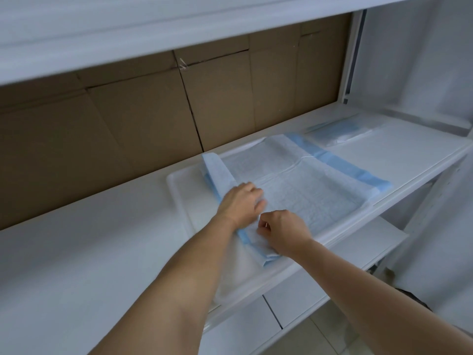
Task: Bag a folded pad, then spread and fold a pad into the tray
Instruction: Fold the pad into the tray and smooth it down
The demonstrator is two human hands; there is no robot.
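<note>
One pad (307, 190) lies spread in the one white tray (179, 185) at the shelf's (102, 252) front edge. Left hand (240, 203) presses flat on it, fingers relaxed; right hand (284, 230) pinches its near edge. One bagged pad (340, 133) sits at the back right corner.

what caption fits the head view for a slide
Both hands, left and right, fold a blue-edged pad into a white tray.

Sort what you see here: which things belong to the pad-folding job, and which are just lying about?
In the job:
pad
tray
bagged pad
left hand, on the pad
right hand, pinching the pad's near edge

Lying about:
cardboard sheets
upper shelf
</note>
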